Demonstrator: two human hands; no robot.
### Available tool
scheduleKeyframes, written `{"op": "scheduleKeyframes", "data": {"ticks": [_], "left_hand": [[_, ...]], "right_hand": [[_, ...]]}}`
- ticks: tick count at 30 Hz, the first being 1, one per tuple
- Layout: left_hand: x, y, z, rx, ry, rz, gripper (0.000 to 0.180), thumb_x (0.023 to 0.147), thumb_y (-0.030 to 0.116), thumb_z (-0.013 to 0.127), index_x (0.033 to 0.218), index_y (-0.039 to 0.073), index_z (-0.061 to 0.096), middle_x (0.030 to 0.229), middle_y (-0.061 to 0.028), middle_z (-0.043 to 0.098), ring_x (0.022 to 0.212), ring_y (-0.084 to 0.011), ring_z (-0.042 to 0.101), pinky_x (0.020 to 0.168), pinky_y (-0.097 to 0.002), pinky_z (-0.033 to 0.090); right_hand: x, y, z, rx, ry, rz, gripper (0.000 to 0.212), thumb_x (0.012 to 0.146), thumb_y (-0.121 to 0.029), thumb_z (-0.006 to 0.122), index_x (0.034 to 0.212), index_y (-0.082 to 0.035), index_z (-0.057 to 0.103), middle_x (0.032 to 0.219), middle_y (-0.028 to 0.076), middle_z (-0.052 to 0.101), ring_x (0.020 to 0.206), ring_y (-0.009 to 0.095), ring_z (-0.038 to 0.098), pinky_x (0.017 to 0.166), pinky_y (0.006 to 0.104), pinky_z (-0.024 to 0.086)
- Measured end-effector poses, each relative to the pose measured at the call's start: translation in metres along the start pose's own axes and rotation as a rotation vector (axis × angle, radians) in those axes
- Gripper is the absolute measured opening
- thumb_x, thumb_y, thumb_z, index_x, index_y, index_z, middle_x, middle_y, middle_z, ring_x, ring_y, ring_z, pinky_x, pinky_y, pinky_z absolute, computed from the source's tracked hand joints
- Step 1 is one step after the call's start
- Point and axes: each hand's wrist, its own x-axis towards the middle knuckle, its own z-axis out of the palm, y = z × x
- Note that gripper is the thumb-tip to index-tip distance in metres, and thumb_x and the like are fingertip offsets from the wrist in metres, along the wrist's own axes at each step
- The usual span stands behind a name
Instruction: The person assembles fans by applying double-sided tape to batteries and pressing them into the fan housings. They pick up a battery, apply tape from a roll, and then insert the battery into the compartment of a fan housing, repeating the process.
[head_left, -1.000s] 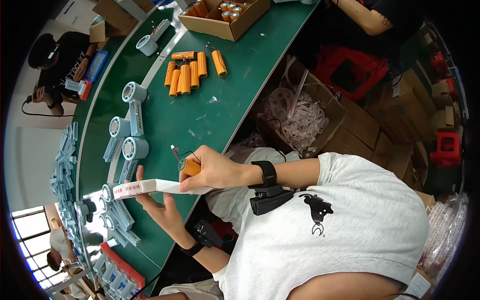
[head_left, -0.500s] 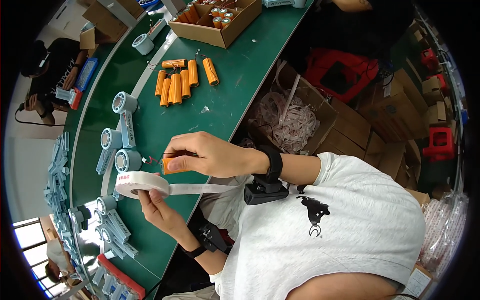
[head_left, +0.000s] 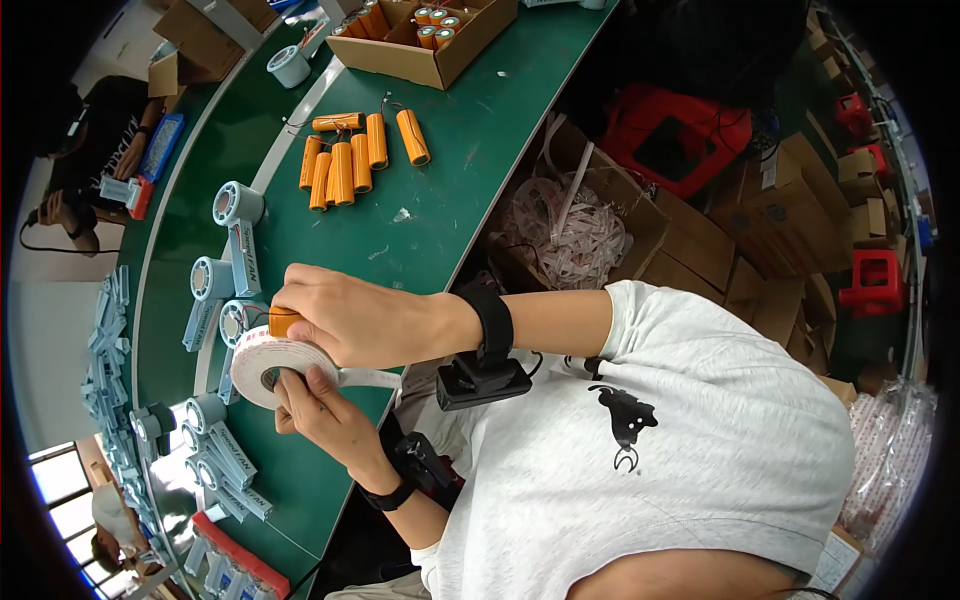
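My right hand (head_left: 350, 318), the upper one, is closed on an orange cylindrical battery (head_left: 283, 320); only one end shows past the fingers. Below it, my left hand (head_left: 325, 410) holds a roll of white tape (head_left: 262, 362) with red print, its fingers at the core. The battery is close against the roll's upper edge; whether they touch is hard to tell. A loose strip of tape (head_left: 368, 378) runs from the roll toward my body. Just beyond the battery lies a light-blue handheld fan (head_left: 236, 318), wires near it.
Several orange batteries (head_left: 342, 172) lie on the green table (head_left: 420, 215), below a cardboard box (head_left: 385, 66) of more batteries. Light-blue fans (head_left: 240, 205) line the left side. A carton of tape scraps (head_left: 575, 225) and a red stool (head_left: 690, 150) stand beside the table. A person works across it.
My right hand has moved left with the battery, up to the tape roll. The roll has turned to show more of its flat face, and less loose strip is visible.
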Motion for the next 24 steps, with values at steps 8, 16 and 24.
{"op": "scheduleKeyframes", "data": {"ticks": [8, 16, 24], "left_hand": [[0.008, 0.022, 0.013, 0.089, -0.070, -0.294, 0.036, 0.095, 0.027, 0.030, 0.084, -0.002, 0.047, 0.077, -0.0190, 0.051, 0.071, -0.0321, 0.046, 0.076, -0.0377, 0.026], [-0.028, 0.009, 0.004, 0.088, -0.092, -0.107, 0.029, 0.093, 0.022, 0.037, 0.079, 0.000, 0.050, 0.072, -0.0140, 0.052, 0.069, -0.0299, 0.045, 0.073, -0.0350, 0.027], [-0.032, -0.097, -0.043, 0.164, -0.075, -0.195, 0.013, 0.079, 0.014, 0.062, 0.074, 0.002, 0.060, 0.061, -0.0065, 0.056, 0.059, -0.0247, 0.051, 0.068, -0.0350, 0.037]], "right_hand": [[0.016, 0.012, 0.013, 0.644, 0.370, 0.358, 0.014, 0.087, -0.008, 0.047, 0.094, 0.004, 0.050, 0.088, 0.006, 0.052, 0.079, 0.009, 0.047, 0.070, 0.0242, 0.041], [0.065, 0.037, 0.041, 0.744, 0.906, 0.210, 0.020, 0.087, -0.012, 0.047, 0.099, 0.005, 0.048, 0.086, 0.007, 0.052, 0.079, 0.011, 0.049, 0.072, 0.0250, 0.042], [0.109, 0.087, 0.039, -0.520, -0.782, -0.197, 0.025, 0.082, -0.017, 0.048, 0.090, 0.006, 0.057, 0.082, 0.017, 0.057, 0.074, 0.029, 0.055, 0.070, 0.0361, 0.043]]}}
